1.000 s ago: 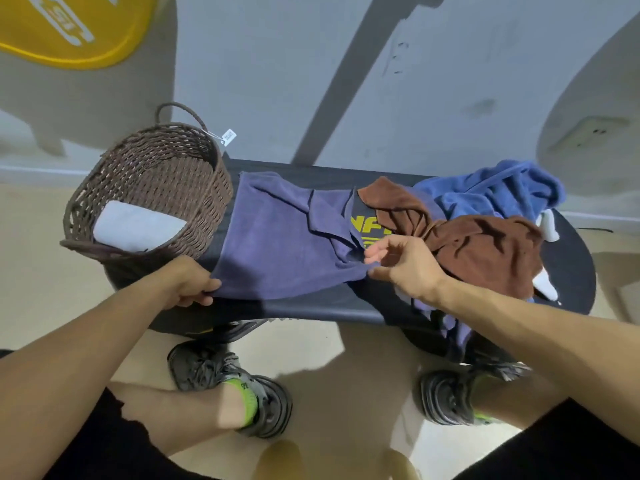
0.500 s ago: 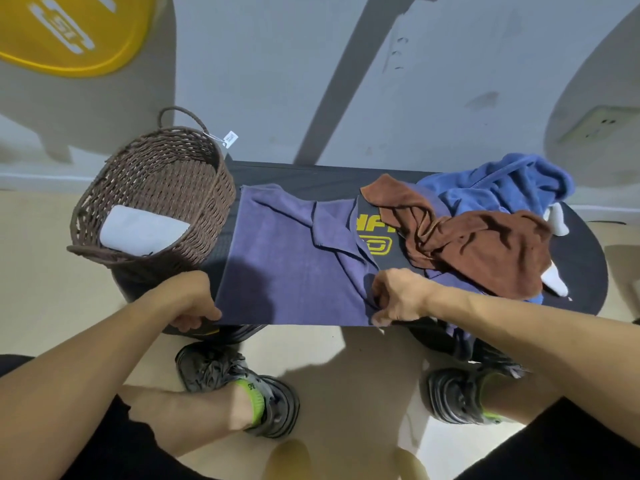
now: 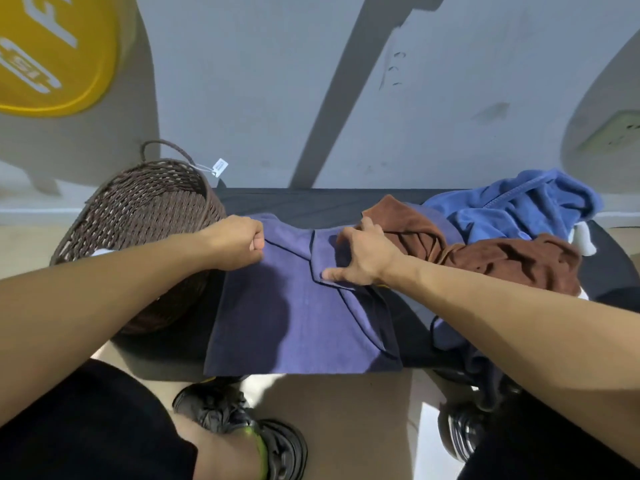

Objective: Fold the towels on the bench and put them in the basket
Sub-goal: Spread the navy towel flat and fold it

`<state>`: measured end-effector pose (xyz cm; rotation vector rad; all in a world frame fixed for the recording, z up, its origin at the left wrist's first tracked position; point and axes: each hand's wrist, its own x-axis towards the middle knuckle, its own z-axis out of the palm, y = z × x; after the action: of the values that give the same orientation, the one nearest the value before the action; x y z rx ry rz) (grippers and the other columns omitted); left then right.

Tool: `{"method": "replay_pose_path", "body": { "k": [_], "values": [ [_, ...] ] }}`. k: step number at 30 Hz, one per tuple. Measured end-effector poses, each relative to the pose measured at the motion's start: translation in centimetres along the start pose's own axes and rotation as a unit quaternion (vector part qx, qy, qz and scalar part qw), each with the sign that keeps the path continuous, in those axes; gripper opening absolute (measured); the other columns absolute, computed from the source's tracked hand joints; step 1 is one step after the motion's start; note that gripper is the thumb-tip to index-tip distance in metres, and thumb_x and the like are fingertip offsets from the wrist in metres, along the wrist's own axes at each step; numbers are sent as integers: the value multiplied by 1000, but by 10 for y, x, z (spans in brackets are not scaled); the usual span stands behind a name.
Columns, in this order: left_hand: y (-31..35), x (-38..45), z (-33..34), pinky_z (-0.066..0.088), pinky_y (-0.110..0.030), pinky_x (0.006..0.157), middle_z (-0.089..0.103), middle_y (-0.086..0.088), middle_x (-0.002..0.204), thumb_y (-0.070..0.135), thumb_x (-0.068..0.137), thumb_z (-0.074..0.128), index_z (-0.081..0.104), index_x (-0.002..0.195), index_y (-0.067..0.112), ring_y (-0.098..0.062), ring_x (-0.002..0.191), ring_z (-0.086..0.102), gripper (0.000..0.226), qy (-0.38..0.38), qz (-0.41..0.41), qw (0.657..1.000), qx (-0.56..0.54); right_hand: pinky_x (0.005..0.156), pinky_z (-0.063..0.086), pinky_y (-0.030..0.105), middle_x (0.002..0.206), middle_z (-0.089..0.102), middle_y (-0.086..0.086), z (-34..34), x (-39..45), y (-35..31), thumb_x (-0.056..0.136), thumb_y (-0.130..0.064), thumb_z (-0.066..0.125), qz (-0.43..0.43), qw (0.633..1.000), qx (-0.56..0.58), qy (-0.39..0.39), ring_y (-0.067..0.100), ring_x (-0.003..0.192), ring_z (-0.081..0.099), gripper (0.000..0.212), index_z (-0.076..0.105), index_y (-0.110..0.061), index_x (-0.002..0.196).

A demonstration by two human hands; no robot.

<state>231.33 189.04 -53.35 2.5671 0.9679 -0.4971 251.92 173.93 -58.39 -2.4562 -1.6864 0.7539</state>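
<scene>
Both hands have moved from the near edge to the purple towel's (image 3: 294,306) far edge on the counter (image 3: 311,202): left hand (image 3: 239,242) pinching its corner, right hand (image 3: 363,258) pressing open-fingered, flattening it for folding.

left: basket (image 3: 145,216) blocks bench (image 3: 311,202) end | right: brown towel (image 3: 502,261) heap – blue towel (image 3: 519,209) | far strip bare

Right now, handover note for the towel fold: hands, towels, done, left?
Left hand grips the purple towel at its far left corner. Right hand rests spread on the towel's far right part.
Purple towel lies on the bench, beside the basket. Brown towel and blue towel are heaped at the right end.
Done: one white item in the basket, mostly hidden.
Left: fold all three, then basket them.
</scene>
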Motion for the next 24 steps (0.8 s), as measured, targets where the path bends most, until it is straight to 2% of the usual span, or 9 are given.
{"method": "replay_pose_path", "body": {
  "k": [1,3,7,10,12,15,18,21,24],
  "values": [
    [-6,11,0,35,-25,66,56,10,77,21,84,62,56,82,22,-18,76,52,7,-6,9,1000,11,97,42,41,126,45,18,1,7,2,82,-61,65,46,998,30,21,36,117,42,68,54,-8,123],
    [-16,30,4,35,-25,71,55,8,85,25,84,66,54,90,22,-19,82,51,14,-9,9,1000,8,91,42,38,119,57,20,0,18,9,93,-47,58,107,988,85,71,37,119,45,55,55,1,120],
    [-31,55,16,41,-26,76,59,5,89,25,78,75,53,94,20,-20,84,55,27,-3,-20,999,-48,78,53,36,95,69,12,-8,30,27,82,-22,76,120,978,148,89,31,93,65,31,61,-3,101],
    [-40,61,18,42,-27,73,62,4,81,17,72,78,52,92,17,-18,77,56,33,16,-39,995,-94,77,57,39,83,74,12,-9,38,35,75,-5,70,138,967,196,82,29,85,70,18,66,2,91],
    [-45,64,21,43,-28,74,62,5,78,11,70,77,52,90,16,-19,77,57,32,29,-54,992,-109,77,58,37,85,74,13,-12,44,40,72,-7,71,152,957,227,102,28,86,70,23,67,3,92],
    [-47,70,26,45,-31,78,65,-1,82,9,74,73,51,90,15,-26,86,61,28,46,-85,988,-123,74,50,27,90,70,4,-23,52,55,74,-14,69,193,935,238,177,22,85,63,21,66,-10,94],
    [-44,75,30,40,-29,75,65,-7,91,17,79,72,46,92,15,-29,91,60,29,48,-106,987,-110,80,54,34,97,71,8,-26,54,66,77,-6,59,199,950,178,163,28,94,64,21,65,-9,97],
    [-41,77,31,40,-31,77,59,-6,92,22,84,68,44,95,15,-32,95,59,27,59,-116,986,-99,75,53,36,94,68,11,-19,48,60,81,-7,57,162,963,146,159,34,91,63,14,59,-7,94],
    [-38,79,31,42,-33,82,59,-5,93,27,87,65,44,93,15,-34,97,58,25,54,-123,986,-104,71,47,33,87,63,5,-17,38,42,86,-31,61,68,966,140,208,27,83,60,17,55,-16,84]
  ]
}}
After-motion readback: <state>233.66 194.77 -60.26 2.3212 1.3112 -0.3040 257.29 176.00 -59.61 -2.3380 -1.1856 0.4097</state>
